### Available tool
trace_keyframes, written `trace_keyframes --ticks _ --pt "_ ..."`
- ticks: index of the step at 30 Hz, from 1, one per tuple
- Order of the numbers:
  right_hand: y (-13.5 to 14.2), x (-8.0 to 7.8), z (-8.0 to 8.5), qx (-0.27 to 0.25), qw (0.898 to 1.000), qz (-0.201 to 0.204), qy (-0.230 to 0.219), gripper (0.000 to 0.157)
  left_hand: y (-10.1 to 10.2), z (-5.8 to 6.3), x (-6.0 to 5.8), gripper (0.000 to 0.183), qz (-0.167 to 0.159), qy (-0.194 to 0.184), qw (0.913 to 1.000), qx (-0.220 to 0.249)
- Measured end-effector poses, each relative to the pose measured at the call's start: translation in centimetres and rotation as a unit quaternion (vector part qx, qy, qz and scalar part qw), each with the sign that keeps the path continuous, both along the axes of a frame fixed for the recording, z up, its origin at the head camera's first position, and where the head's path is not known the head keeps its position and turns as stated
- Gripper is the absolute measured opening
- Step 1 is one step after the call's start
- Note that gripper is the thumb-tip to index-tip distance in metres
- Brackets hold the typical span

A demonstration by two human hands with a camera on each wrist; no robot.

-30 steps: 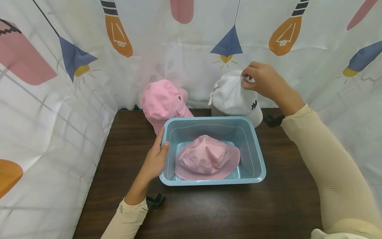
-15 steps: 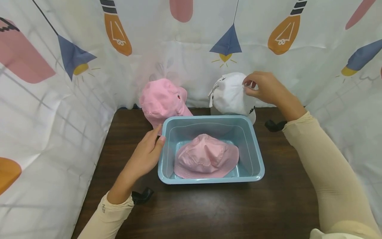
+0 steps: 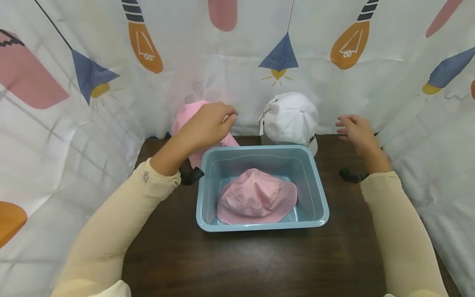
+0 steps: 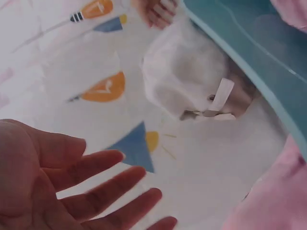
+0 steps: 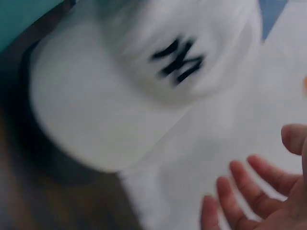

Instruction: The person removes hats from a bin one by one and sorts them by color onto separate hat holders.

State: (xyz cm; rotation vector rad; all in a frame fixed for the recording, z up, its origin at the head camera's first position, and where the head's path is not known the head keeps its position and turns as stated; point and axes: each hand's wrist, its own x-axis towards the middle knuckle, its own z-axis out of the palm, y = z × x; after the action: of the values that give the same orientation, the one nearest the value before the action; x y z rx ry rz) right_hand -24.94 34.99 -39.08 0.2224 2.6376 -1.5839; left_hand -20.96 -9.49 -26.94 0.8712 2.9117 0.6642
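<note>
A white baseball cap [image 3: 291,117] with a black emblem stands at the back of the table, behind a light blue plastic basin [image 3: 262,227]. My right hand [image 3: 357,134] hovers to its right, apart from it, fingers loosely bent around nothing. The right wrist view shows the cap's brim and emblem close by. My left hand [image 3: 209,126] is in the air over the pink baseball cap [image 3: 187,113], hiding much of it; in the left wrist view its fingers are spread and hold nothing. Inside the basin lies a pink bucket hat [image 3: 256,196].
A dark wooden table [image 3: 256,264] carries everything. White printed fabric [image 3: 245,82] hangs right behind the caps and along both sides. Black wrist straps [image 3: 191,176] show below the hands.
My right hand has let go of the white cap and moved right and down. The left hand has left the basin's rim and risen over the pink cap. The white cap has settled slightly.
</note>
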Motion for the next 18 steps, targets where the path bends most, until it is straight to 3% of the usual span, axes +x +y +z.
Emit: trace_keyframes --ticks 2,3,6,8,11,14,15,18 --pt "0.8 0.1 -2.3 -0.074 0.995 0.000 -0.068 0.076 1.2 -0.1 -2.7 0.034 0.014 -0.031 0.9992 0.019" --pt "1.0 0.2 -3.3 -0.118 0.988 -0.006 -0.101 0.078 1.9 -0.4 -3.9 0.035 0.022 -0.050 0.9980 0.032" --pt "1.0 0.6 -6.0 -0.230 0.956 -0.042 -0.177 0.079 3.6 -1.8 -6.9 0.039 0.054 -0.128 0.9852 0.100" --pt "0.6 0.9 -7.4 -0.290 0.931 -0.065 -0.212 0.080 4.8 -2.9 -8.3 0.040 0.082 -0.193 0.9638 0.165" --pt "-0.2 1.1 -9.0 -0.352 0.900 -0.074 -0.246 0.081 6.5 -4.5 -9.8 0.042 0.125 -0.277 0.9147 0.266" --pt "-0.8 1.1 -10.2 -0.396 0.877 -0.053 -0.267 0.081 8.1 -5.6 -10.7 0.042 0.151 -0.328 0.8700 0.336" --pt "-0.9 1.1 -10.5 -0.407 0.872 -0.042 -0.270 0.082 8.6 -5.9 -10.9 0.041 0.156 -0.337 0.8593 0.351" --pt "-1.2 1.0 -11.1 -0.433 0.861 -0.021 -0.267 0.082 9.9 -6.4 -11.4 0.038 0.161 -0.352 0.8422 0.375"
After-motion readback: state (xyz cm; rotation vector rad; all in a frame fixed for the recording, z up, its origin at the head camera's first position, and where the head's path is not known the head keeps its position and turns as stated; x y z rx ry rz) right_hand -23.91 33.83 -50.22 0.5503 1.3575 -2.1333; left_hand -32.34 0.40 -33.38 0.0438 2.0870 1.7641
